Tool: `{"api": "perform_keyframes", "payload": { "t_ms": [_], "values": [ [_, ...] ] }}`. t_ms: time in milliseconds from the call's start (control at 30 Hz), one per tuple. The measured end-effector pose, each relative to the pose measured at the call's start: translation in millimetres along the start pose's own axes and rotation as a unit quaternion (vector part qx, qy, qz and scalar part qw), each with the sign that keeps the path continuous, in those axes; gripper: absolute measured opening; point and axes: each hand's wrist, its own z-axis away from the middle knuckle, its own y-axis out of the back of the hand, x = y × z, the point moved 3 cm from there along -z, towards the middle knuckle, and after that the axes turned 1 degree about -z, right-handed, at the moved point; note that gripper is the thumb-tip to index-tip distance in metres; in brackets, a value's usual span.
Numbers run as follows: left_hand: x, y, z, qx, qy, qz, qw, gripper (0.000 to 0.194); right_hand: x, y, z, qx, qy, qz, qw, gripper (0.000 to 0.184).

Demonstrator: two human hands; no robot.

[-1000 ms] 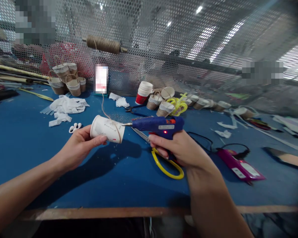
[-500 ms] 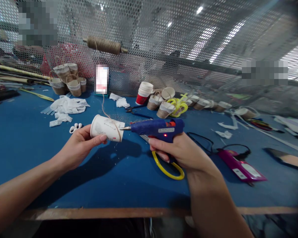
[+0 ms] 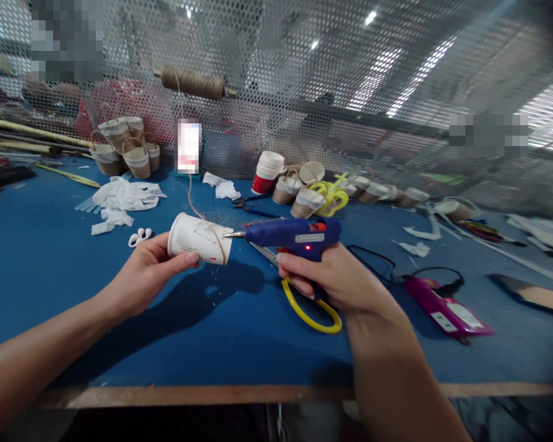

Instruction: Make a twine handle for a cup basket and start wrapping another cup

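My left hand point(image 3: 159, 270) grips a white paper cup point(image 3: 196, 238) lying sideways, its open end to the left. Brown twine point(image 3: 190, 199) runs down to the cup and passes round it near its base. In my right hand point(image 3: 317, 270) is a blue glue gun point(image 3: 288, 236) with a lit red light; its metal nozzle is at the cup's base end, beside the twine. Whether the tip touches the cup I cannot tell. Yellow-handled scissors point(image 3: 311, 310) lie on the table under the gun, partly hidden by it and my right hand.
A twine spool point(image 3: 192, 83) hangs on the perforated metal screen. Along the back stand twine-covered cup baskets point(image 3: 137, 161), a stack of paper cups point(image 3: 268, 172) and pliers point(image 3: 258, 210). White fabric scraps point(image 3: 129, 195) lie left; a purple power strip point(image 3: 447, 310) and a phone point(image 3: 532, 291) lie right.
The glue gun has shifted very slightly, its nozzle now a little higher on the cup's base end. The cup has barely moved; both hands keep their hold.
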Motion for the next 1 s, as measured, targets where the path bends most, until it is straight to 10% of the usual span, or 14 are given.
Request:
{"api": "perform_keyframes", "payload": {
  "t_ms": [367,533,667,1000],
  "values": [
    [1,-0.3,2,0.008,-0.014,0.014,1.000,0.018,12,3,-11,0.000,-0.042,-0.080,0.996,0.027],
    [3,-2.5,0,0.017,-0.006,0.048,0.999,0.012,21,18,-24,0.104,-0.031,-0.082,0.991,0.026],
    [2,-0.9,-3,0.037,0.007,0.053,0.998,0.013,37,41,-41,0.231,-0.043,0.012,0.972,0.023],
    [3,-0.2,-8,0.069,0.015,0.058,0.996,0.017,64,51,-77,0.241,-0.088,0.225,0.940,0.033]
  ]
}}
